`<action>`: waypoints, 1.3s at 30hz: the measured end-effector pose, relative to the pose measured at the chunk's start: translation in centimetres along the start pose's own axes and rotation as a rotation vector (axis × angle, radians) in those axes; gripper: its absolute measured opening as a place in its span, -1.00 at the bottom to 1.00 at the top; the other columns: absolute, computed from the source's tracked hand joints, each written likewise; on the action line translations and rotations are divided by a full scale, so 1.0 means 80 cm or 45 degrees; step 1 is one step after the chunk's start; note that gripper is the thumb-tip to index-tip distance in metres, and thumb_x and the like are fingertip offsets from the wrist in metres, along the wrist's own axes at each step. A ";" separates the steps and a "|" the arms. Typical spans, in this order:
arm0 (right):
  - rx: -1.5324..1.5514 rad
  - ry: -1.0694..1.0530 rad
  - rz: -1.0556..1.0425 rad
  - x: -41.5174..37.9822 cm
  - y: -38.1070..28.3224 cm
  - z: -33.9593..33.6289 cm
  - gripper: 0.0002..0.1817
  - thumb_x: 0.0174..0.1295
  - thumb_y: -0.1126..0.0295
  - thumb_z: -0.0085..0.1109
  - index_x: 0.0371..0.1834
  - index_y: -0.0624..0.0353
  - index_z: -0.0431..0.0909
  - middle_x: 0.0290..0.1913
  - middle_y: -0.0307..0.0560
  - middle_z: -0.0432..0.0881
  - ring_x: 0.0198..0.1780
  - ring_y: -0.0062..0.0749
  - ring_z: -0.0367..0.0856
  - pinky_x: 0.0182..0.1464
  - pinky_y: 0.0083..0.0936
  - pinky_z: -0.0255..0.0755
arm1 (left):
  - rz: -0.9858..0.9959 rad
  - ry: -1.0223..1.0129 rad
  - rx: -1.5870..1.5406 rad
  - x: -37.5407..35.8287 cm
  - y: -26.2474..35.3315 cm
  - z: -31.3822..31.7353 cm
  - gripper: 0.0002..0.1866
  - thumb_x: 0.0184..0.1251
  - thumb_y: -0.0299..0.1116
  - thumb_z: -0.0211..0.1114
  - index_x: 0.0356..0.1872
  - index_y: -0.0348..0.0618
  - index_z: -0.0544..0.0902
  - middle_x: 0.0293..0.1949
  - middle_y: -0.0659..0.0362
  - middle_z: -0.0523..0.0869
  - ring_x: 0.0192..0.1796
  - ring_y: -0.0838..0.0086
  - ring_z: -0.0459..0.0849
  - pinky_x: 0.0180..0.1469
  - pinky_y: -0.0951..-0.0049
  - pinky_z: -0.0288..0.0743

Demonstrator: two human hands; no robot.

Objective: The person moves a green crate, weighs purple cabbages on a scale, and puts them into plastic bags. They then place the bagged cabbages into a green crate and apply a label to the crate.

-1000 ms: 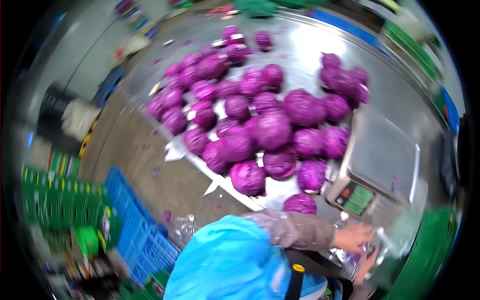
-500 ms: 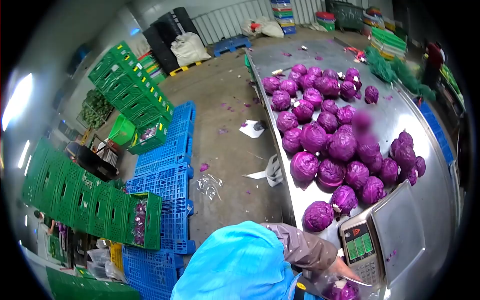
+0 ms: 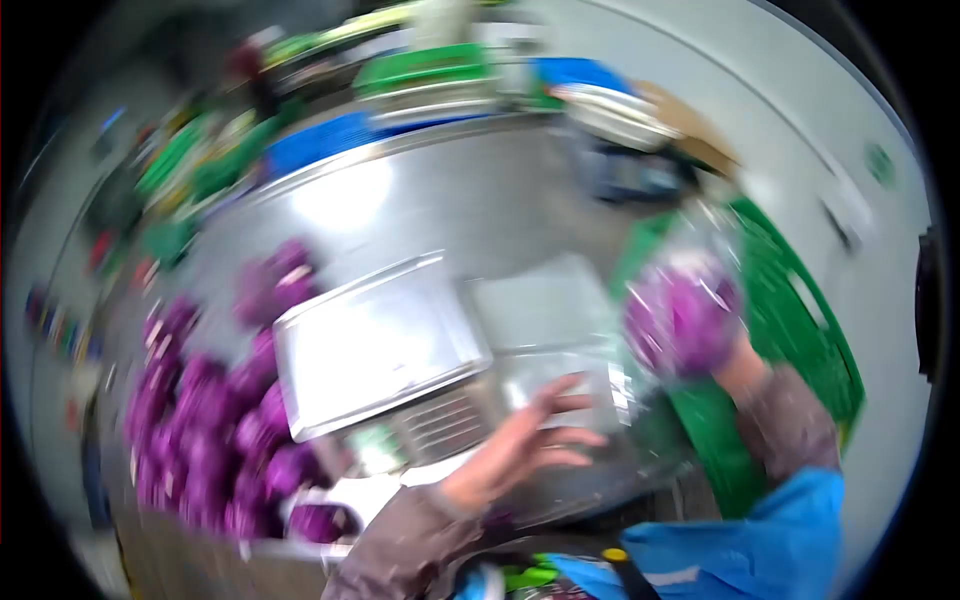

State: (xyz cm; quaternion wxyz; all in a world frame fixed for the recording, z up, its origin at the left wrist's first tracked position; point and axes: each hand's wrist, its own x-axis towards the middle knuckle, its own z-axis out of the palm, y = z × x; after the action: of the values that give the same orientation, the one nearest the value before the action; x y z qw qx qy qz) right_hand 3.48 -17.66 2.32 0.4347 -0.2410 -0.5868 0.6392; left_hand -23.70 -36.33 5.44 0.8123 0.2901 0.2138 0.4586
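right hand [image 3: 735,365] gripping bagged red cabbage [image 3: 683,318] up at 2 o'clock over green crate [image 3: 800,330], left hand [image 3: 530,445] spread open, empty, nearer scale [image 3: 375,345] at 10 o'clock

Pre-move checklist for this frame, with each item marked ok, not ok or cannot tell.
1. Right hand has the bagged purple cabbage raised: ok.
2. Grip firm on the bag: cannot tell, motion blur.
3. Left hand free, fingers spread by the stack of clear bags: ok.
4. Scale platter bare: ok.
5. Scale display readable: not ok, blurred.
6. Green crate below the raised cabbage: ok.
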 end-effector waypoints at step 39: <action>-0.454 0.790 0.639 -0.041 0.039 -0.503 -0.81 0.19 0.20 0.05 -0.33 0.07 0.41 -0.56 -0.26 0.38 -0.67 -0.57 0.30 -0.71 -0.64 0.15 | -0.259 0.856 -0.148 -0.082 -0.116 -0.109 -0.63 0.34 -0.22 0.03 0.10 -0.14 0.35 -0.09 0.25 0.46 -0.18 0.59 0.52 -0.15 0.57 0.46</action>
State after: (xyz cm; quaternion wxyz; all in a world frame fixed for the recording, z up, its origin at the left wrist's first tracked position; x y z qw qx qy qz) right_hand 37.20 1.59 -9.16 0.3734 -0.6281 -0.4528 0.5109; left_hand -26.49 -43.43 -6.69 0.7532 0.0535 0.4703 0.4567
